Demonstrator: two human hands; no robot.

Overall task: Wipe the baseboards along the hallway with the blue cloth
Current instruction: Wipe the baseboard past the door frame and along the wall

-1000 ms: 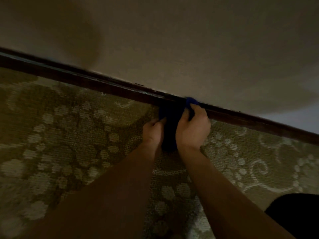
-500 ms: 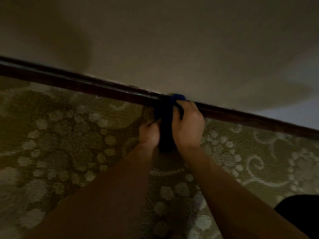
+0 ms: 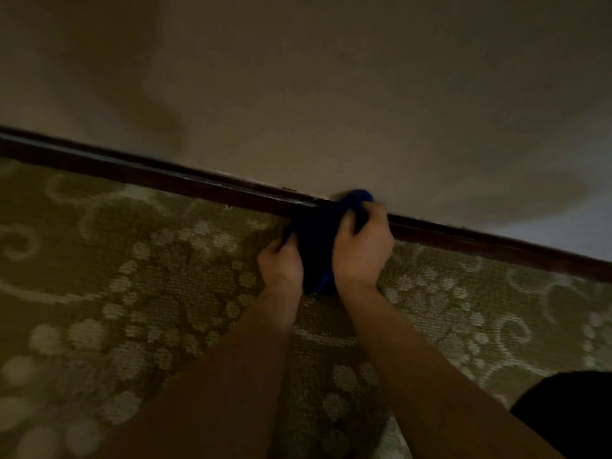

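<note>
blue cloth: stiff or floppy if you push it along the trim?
Likely floppy: the blue cloth bunches between the left hand and right hand. Probably light, and should drape over the baseboard rather than slide rigidly.

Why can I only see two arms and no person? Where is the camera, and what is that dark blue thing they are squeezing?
The camera sits on the person's head and looks down, so you see only their own arms reaching out, as if you were looking through their eyes. There is just this one view. The left hand and the right hand both grip a blue cloth. They press it against the baseboard, the dark wooden strip where the wall meets the floor. The floor is covered by a patterned carpet with pale flowers and swirls. The dark shape in the bottom right corner is too dim to identify. The person is wiping dust off that strip.
</note>
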